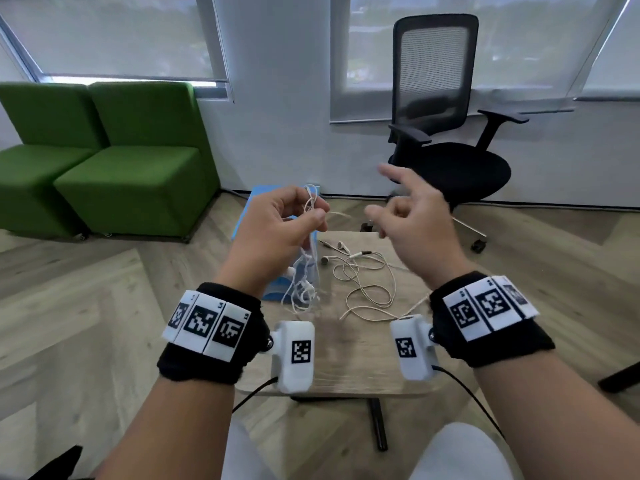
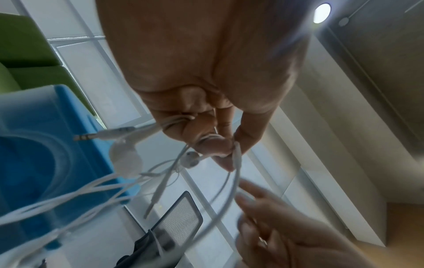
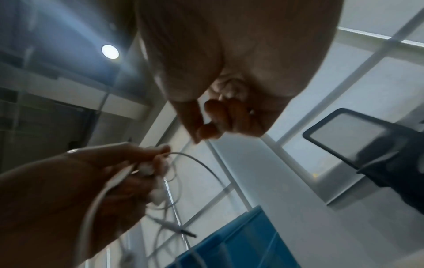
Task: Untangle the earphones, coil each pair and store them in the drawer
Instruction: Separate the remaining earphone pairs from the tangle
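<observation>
We held our left hand [image 1: 277, 233] raised above the small wooden table [image 1: 349, 358], its thumb and fingertips pinching a tangled bunch of thin white wired earphones [image 1: 304, 271]; the cords hung in loose loops, with the buds and jack plug dangling below the fingers, in front of the blue plastic drawer box [image 1: 277, 289]. Our right hand [image 1: 415, 216] hovered just beside it, fingers loosely curled and gripping nothing. On the table lay a beige-corded pair of earphones [image 1: 363, 282], sprawled in loose loops.
</observation>
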A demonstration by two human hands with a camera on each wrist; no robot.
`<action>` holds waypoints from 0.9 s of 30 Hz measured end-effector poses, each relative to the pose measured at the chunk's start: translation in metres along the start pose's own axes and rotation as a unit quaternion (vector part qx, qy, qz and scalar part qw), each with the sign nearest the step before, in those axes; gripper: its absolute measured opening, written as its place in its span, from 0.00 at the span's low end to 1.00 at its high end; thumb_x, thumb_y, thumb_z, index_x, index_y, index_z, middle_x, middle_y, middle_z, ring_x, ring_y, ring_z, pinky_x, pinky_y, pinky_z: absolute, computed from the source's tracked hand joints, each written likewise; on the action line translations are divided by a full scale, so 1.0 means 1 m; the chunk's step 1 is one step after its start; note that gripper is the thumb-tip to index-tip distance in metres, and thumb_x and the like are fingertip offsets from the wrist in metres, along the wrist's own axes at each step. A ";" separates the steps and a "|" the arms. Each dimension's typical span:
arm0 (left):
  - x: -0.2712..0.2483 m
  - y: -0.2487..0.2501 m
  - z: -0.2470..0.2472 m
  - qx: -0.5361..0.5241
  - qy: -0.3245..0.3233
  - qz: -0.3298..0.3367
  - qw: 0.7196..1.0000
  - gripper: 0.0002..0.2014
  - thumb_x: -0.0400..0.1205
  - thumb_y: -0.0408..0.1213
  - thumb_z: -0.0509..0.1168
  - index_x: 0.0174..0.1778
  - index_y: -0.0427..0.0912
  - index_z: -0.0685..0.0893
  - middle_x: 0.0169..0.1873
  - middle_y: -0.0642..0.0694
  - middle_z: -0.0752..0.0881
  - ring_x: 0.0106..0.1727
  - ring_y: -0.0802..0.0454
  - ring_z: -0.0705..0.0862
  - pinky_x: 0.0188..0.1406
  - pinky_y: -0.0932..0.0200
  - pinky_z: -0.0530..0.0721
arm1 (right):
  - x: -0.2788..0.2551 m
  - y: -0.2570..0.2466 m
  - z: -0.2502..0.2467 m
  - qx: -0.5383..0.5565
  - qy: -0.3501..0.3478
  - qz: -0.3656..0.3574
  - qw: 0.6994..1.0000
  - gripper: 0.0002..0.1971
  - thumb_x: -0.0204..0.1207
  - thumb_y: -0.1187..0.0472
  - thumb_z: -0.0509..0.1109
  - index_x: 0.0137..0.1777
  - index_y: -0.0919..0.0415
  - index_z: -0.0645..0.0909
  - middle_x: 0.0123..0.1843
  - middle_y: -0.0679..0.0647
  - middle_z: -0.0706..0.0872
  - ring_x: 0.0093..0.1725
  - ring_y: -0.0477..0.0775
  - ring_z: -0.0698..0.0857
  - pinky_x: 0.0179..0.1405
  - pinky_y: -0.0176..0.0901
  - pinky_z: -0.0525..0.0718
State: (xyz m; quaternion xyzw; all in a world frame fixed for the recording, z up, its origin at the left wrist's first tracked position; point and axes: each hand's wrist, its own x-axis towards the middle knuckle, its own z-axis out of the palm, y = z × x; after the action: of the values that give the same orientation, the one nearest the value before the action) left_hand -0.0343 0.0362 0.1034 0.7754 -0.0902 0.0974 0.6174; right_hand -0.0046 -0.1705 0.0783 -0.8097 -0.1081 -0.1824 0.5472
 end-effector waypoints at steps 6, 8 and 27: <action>0.007 0.005 0.003 0.003 -0.003 0.024 1.000 0.04 0.84 0.25 0.70 0.52 0.30 0.88 0.36 0.37 0.89 0.22 0.61 0.77 0.24 0.70 0.76 | -0.002 -0.017 0.028 -0.035 -0.069 -0.069 0.995 0.07 0.83 0.59 0.75 0.44 0.58 0.91 0.26 0.55 0.82 0.23 0.45 0.75 0.29 0.44 0.76; 0.004 0.004 -0.003 0.010 0.000 0.021 1.000 0.02 0.84 0.27 0.71 0.50 0.33 0.89 0.35 0.42 0.89 0.25 0.61 0.79 0.25 0.71 0.76 | 0.002 -0.017 0.024 -0.023 -0.011 -0.058 0.998 0.08 0.82 0.59 0.76 0.42 0.58 0.93 0.27 0.56 0.83 0.26 0.51 0.78 0.30 0.46 0.78; 0.000 0.012 -0.022 -0.065 0.010 0.006 0.998 0.09 0.91 0.33 0.62 0.51 0.41 0.88 0.35 0.47 0.88 0.29 0.53 0.82 0.24 0.64 0.74 | -0.027 0.072 0.026 -0.137 -0.052 0.145 0.978 0.12 0.82 0.59 0.75 0.35 0.52 0.87 0.30 0.51 0.87 0.33 0.61 0.87 0.39 0.55 0.88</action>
State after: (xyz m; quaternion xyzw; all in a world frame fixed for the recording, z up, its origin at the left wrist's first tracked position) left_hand -0.0380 0.0553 0.1196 0.7320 -0.0952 0.1029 0.6668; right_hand 0.0028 -0.1731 -0.0021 -0.8924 0.0087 -0.0719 0.4455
